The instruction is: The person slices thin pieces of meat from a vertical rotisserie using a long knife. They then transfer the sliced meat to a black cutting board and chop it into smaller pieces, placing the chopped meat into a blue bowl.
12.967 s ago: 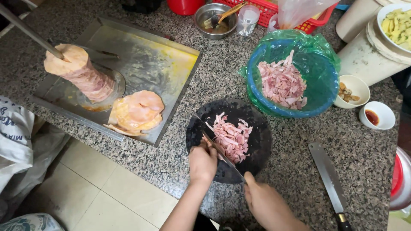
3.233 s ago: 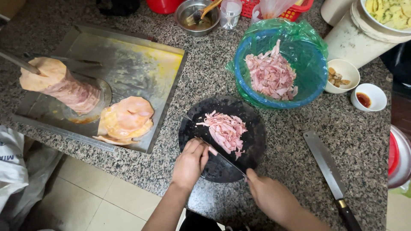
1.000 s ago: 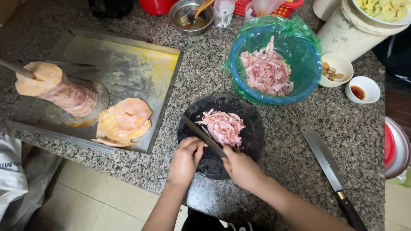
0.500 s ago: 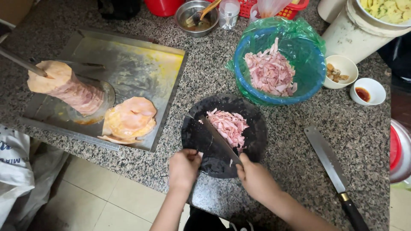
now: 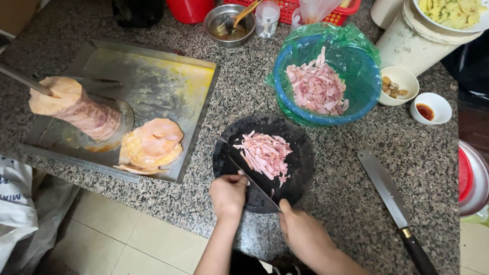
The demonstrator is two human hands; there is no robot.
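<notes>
Head view: right hand (image 5: 304,235), fingers clamped on a knife (image 5: 252,182), blade lying across the round black board (image 5: 300,168) w/ meat strips (image 5: 265,155) just beyond. Left hand (image 5: 227,194) curled shut at the board's near edge, touching the blade; board sits on the worktop (image 5: 351,153), near the blue bowl (image 5: 356,76).

right hand (image 5: 304,235) holds knife (image 5: 250,181) beside sliced meat (image 5: 266,154).
</notes>
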